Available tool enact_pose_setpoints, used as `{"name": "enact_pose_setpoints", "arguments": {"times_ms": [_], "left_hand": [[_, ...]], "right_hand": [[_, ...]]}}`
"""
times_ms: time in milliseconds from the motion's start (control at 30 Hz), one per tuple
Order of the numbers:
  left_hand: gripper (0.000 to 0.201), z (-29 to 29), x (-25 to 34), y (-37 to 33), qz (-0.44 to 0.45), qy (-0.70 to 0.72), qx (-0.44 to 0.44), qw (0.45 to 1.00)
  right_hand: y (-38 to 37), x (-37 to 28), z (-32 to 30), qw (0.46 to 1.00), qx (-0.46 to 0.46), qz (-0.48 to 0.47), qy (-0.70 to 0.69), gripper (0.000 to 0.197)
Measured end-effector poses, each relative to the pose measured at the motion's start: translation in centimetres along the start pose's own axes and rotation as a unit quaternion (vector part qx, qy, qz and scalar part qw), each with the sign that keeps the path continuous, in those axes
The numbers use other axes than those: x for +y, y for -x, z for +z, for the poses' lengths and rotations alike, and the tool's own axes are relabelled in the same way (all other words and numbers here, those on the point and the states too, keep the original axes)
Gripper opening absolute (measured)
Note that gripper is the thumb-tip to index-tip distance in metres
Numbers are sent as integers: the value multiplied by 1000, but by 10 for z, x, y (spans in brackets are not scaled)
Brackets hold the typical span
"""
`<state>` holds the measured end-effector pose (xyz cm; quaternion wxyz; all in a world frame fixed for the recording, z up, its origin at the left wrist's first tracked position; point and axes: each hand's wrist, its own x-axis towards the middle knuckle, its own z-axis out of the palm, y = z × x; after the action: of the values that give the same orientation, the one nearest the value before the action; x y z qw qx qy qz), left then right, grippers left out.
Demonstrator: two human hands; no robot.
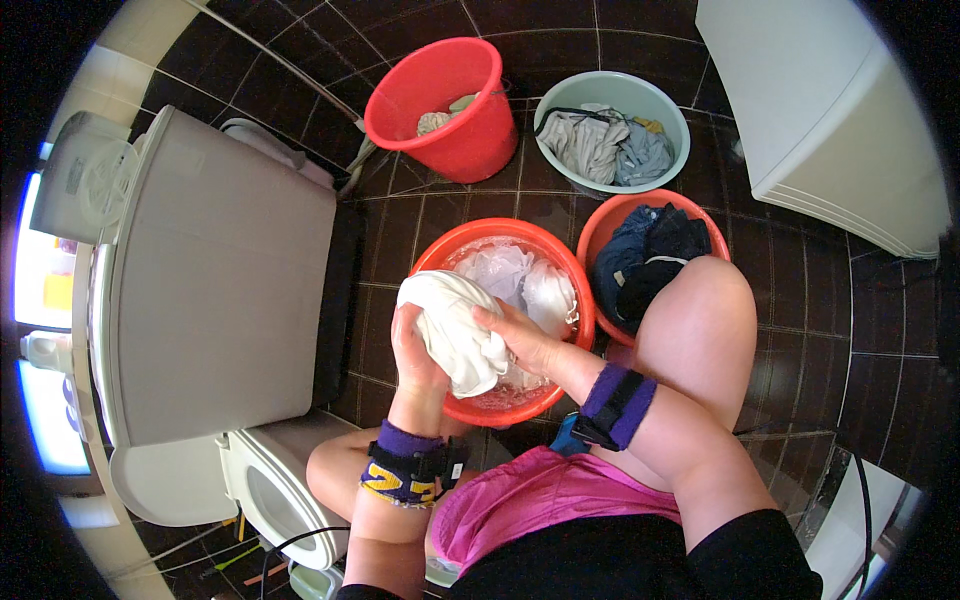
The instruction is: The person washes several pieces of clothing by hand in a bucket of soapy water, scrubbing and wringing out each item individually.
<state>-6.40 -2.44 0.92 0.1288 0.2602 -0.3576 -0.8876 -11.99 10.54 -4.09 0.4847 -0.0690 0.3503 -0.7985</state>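
Note:
A bundled white cloth (455, 325) is held up between my two hands, over the near left part of an orange-red basin (545, 232). My left hand (415, 352) grips the bundle from its left side, fingers partly hidden behind it. From the right, my right hand (522, 338) presses on it with the thumb in front; its other fingers are largely hidden. Water and more white laundry (515, 280) fill the basin behind and beneath the bundle. The cloth's exact kind does not show.
Dark clothes lie in a second orange basin (718, 232), beside my right knee. Farther off stand a grey-green tub (675, 112) of grey clothes and a red bucket (455, 145) with some cloth inside. A large grey cabinet-like box (215, 290) and a toilet (285, 500) stand left; a white appliance (830, 110) is far right.

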Motion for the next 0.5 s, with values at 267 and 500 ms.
{"name": "enact_pose_setpoints", "arguments": {"times_ms": [267, 500], "left_hand": [[51, -15, -27, -30, -7, 7, 71, 997], [52, -43, -29, -43, -49, -113, 134, 983]], "right_hand": [[-6, 5, 6, 996, -22, -83, -34, 94], [-4, 10, 11, 973, 36, -124, 189, 97]]}}
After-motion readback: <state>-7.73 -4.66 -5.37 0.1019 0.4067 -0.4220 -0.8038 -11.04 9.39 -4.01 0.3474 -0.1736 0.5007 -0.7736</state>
